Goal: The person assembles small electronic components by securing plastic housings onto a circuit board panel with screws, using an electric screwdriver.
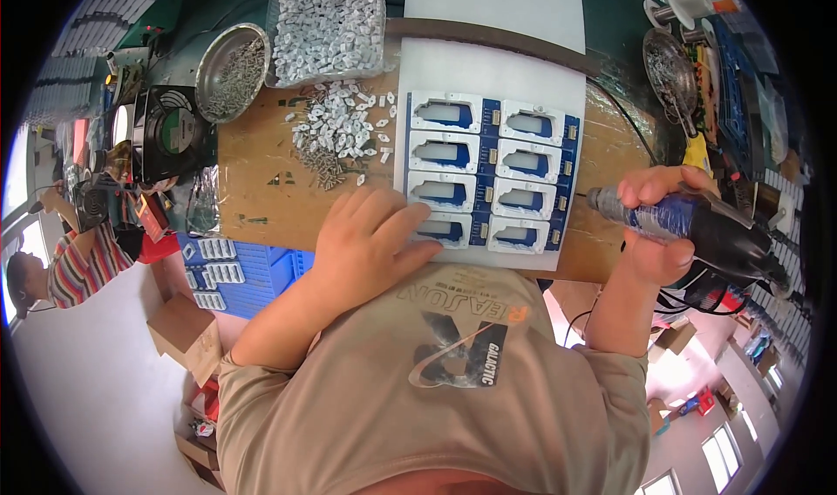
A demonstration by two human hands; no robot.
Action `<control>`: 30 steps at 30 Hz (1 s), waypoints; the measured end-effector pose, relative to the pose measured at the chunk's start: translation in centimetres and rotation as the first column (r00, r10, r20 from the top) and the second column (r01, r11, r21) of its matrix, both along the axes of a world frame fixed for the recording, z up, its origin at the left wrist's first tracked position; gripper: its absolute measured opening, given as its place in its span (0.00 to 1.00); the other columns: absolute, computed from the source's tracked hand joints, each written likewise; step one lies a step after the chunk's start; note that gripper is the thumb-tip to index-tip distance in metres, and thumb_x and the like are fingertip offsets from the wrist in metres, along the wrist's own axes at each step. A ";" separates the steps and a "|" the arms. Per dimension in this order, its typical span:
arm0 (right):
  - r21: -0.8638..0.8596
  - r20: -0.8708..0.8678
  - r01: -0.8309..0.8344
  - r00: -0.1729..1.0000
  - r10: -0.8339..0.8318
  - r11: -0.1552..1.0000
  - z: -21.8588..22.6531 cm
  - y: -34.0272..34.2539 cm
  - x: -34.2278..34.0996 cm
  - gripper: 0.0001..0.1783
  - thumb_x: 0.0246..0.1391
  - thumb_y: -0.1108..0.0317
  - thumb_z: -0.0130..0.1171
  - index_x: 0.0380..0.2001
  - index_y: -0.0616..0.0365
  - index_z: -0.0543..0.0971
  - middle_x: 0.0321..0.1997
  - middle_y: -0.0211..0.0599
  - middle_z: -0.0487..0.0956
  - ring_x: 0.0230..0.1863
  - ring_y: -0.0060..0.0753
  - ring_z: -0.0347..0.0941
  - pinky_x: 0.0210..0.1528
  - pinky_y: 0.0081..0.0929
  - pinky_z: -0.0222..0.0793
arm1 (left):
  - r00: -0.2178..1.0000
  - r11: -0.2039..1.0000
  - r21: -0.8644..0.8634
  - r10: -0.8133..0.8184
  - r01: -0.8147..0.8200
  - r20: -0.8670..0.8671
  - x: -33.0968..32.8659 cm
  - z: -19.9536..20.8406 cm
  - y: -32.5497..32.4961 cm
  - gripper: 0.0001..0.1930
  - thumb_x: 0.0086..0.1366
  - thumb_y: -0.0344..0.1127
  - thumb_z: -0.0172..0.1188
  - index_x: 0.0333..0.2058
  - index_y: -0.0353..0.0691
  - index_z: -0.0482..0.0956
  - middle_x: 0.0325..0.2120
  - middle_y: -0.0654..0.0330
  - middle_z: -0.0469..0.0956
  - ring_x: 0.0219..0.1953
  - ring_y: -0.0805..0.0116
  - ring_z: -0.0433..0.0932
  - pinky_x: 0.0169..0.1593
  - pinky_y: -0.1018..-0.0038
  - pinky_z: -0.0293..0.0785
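In my right hand (667, 203) is an electric screwdriver (697, 220), its body wrapped in clear and blue tape and its tip pointing left. Several blue circuit boards (488, 159) lie in two columns on a white foam sheet (488, 68), each topped with a white plastic frame (527, 161) with a window. My left hand (370, 242) rests over the near left corner of this group. Its index finger and thumb are spread across the nearest left frame (445, 232), fingertips touching it; the other fingers are slightly bent.
Left of the boards lie loose white plastic pieces (336, 125) and screws (324, 168). Behind them stand a clear tub (327, 24) of white pieces and a metal bowl (209, 81) of screws. A dark bar (497, 37) crosses the foam. A person (74, 264) works at far left.
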State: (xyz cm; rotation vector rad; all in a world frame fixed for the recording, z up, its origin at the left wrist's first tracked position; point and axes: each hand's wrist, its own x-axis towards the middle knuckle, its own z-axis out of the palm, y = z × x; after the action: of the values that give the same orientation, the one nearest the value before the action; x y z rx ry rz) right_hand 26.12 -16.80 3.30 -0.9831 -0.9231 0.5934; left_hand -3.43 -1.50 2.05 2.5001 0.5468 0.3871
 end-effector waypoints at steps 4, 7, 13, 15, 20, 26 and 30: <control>-0.036 0.066 0.049 0.997 -0.047 0.998 -0.1 -0.3 -0.1 0.47 0.47 0.38 0.68 0.60 0.60 0.64 0.37 0.41 0.76 0.35 0.37 0.73 0.39 0.38 0.72 | 0.998 0.997 0.055 -0.059 0.057 0.039 -0.2 -0.3 0.4 0.23 0.43 0.41 0.73 0.40 0.45 0.79 0.34 0.63 0.74 0.36 0.62 0.74 0.38 0.67 0.69; -0.032 0.054 0.058 0.997 -0.056 0.998 -0.3 -0.5 -0.1 0.47 0.47 0.38 0.68 0.60 0.60 0.65 0.38 0.42 0.76 0.35 0.37 0.73 0.39 0.38 0.72 | 0.996 0.996 0.056 -0.073 0.070 0.048 -0.5 -0.6 0.5 0.23 0.43 0.41 0.73 0.40 0.45 0.79 0.35 0.62 0.75 0.36 0.62 0.75 0.37 0.67 0.69; 0.048 -0.003 0.044 0.999 -0.044 0.998 -0.9 -0.7 0.0 0.48 0.44 0.40 0.72 0.60 0.59 0.66 0.38 0.43 0.76 0.36 0.39 0.75 0.40 0.38 0.74 | 0.988 0.995 -0.068 -0.061 0.072 0.145 -0.6 -0.2 1.4 0.16 0.48 0.35 0.71 0.37 0.43 0.80 0.32 0.61 0.76 0.35 0.59 0.76 0.38 0.65 0.72; 0.059 -0.008 0.060 0.998 -0.060 0.996 -1.0 -0.9 0.0 0.48 0.44 0.39 0.72 0.60 0.59 0.66 0.38 0.42 0.76 0.36 0.39 0.74 0.39 0.37 0.74 | 0.991 1.000 0.028 0.004 -0.008 0.132 -1.4 -1.2 2.7 0.13 0.49 0.34 0.70 0.35 0.43 0.81 0.31 0.61 0.76 0.35 0.58 0.76 0.38 0.64 0.72; 0.030 -0.014 0.098 0.995 -0.098 0.995 -1.0 -0.9 0.2 0.48 0.44 0.38 0.71 0.59 0.58 0.66 0.38 0.42 0.76 0.35 0.38 0.74 0.38 0.37 0.74 | 0.962 0.961 0.059 0.268 -0.271 0.059 -0.2 -1.9 4.7 0.07 0.52 0.32 0.68 0.32 0.42 0.83 0.29 0.59 0.77 0.34 0.57 0.77 0.38 0.64 0.74; 0.036 0.034 0.088 0.995 -0.089 0.996 -1.3 -1.1 0.2 0.49 0.44 0.38 0.71 0.60 0.58 0.65 0.38 0.42 0.76 0.36 0.39 0.75 0.37 0.37 0.75 | 0.974 0.971 0.072 0.228 -0.228 0.001 1.0 -1.9 4.6 0.05 0.53 0.32 0.67 0.30 0.41 0.83 0.29 0.60 0.76 0.34 0.57 0.77 0.39 0.64 0.73; 0.057 0.021 0.071 0.997 -0.072 0.996 -1.3 -0.9 0.1 0.49 0.44 0.38 0.71 0.60 0.59 0.65 0.38 0.43 0.76 0.35 0.39 0.75 0.37 0.37 0.75 | 0.977 0.977 0.049 0.208 -0.206 -0.047 0.4 -1.8 4.5 0.05 0.52 0.31 0.67 0.29 0.41 0.82 0.28 0.59 0.76 0.34 0.57 0.76 0.39 0.64 0.73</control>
State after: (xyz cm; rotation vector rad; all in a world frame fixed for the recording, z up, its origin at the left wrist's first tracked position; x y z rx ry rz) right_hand 26.20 -17.71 2.00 -0.9706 -0.9166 0.4943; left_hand -3.04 2.96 0.28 2.5085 0.8323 0.4178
